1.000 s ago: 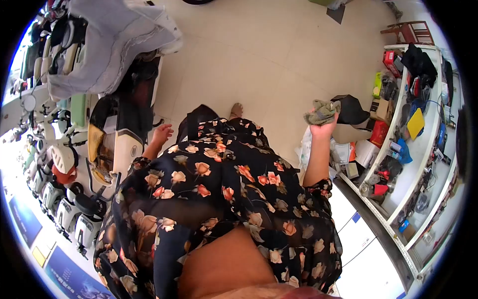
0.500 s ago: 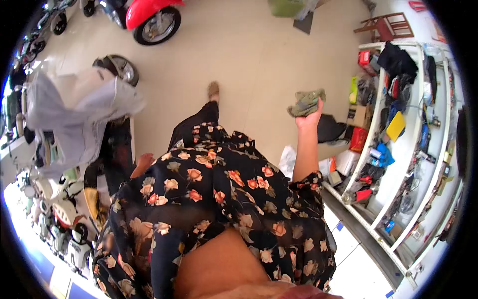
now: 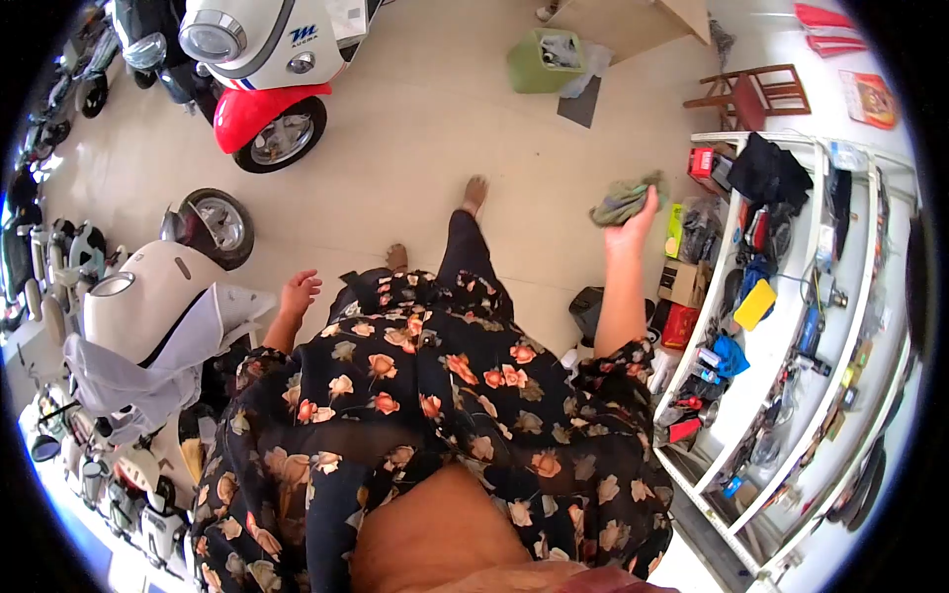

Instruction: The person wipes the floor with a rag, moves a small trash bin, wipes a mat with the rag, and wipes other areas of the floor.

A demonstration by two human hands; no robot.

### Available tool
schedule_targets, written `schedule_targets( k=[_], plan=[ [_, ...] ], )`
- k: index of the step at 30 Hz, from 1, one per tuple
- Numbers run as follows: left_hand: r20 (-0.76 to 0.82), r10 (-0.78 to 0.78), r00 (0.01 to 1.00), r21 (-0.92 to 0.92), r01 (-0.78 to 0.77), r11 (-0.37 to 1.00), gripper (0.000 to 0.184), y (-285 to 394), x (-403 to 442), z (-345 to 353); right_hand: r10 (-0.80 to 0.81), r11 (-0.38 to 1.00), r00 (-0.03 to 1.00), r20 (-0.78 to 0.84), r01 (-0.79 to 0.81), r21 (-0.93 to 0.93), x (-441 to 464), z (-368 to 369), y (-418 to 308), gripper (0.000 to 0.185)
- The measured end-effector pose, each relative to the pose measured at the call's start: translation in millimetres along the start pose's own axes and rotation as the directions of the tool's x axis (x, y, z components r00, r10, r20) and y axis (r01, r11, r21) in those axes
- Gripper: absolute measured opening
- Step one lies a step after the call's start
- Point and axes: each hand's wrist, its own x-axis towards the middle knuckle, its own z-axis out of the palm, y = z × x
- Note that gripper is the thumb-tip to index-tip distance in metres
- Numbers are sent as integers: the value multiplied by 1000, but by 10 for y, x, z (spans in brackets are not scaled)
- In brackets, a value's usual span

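Head view | apparently carrying a cloth [image 3: 623, 203], 2 o'clock | right hand [image 3: 630, 235]: fingers wrapped round it | left hand [image 3: 300, 294], 9 o'clock: fingers loosely curled, empty (scooter [image 3: 148, 296] beyond) | moving calls for steady grip, clearing shelf [image 3: 736, 397], 3 o'clock

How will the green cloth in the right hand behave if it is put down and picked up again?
The green cloth will probably be floppy, since it bunches in soft folds. It is likely light, as the right hand alone holds it out. Its crumpled, irregular shape should hardly roll.
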Motion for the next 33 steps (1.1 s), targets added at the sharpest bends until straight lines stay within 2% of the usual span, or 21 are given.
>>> schedule_targets(
  k=[4,6,8,11,13,14,15,17,20,22,24,27,28,31,32,33],
  plan=[
    [-3,-82,997,55,82,995,33,-367,213,-217,-109,994,990,-87,107,-22,275,-147,-224,35],
    [100,-119,988,-153,133,979,33,-982,619,-543,-176,983,977,-121,169,-68,337,-222,-353,36],
    [-79,-69,994,-8,69,998,32,-802,261,-481,-252,965,955,-157,234,-121,354,-205,-368,37],
    [13,-94,996,-181,95,979,31,-892,64,-386,-324,935,920,-220,276,-221,308,-58,-432,40],
    [203,10,979,-117,14,993,31,-968,172,-270,-432,883,876,-214,363,-296,275,49,-495,42],
    [258,86,962,21,-94,995,32,-855,182,-187,-488,851,848,-206,408,-331,282,95,-506,43],
    [292,-16,956,-125,54,991,32,-983,299,-93,-548,804,820,-167,460,-377,316,66,-558,45],
    [253,52,966,54,-68,996,33,-549,288,263,-673,687,732,-105,565,-457,427,-154,-771,47],
    [246,52,968,105,-80,991,34,-149,168,480,-805,389,593,33,569,-725,809,-450,-768,51],
    [270,63,961,153,-108,982,34,-62,124,551,-607,615,784,-128,363,-700,1071,-518,-932,57],
    [302,69,951,178,-128,976,33,-36,182,522,-347,776,897,-273,111,-621,1264,-564,-1132,63],
    [278,108,955,139,-151,979,34,-87,239,402,-468,800,870,-154,343,-491,1417,-774,-1273,68],
    [267,82,960,111,-115,987,34,-192,225,358,-472,770,855,-215,281,-572,1400,-816,-1239,69],
    [359,81,930,-5,-84,996,34,-356,256,249,-396,782,846,-357,107,-614,1613,-796,-1180,70],
    [315,72,946,21,-82,996,34,-392,179,247,-455,788,877,-153,316,-528,1561,-805,-1153,71],
    [317,54,947,2,-58,998,34,-401,140,221,-391,800,901,-185,234,-552,1516,-780,-1135,73]
  ],
)
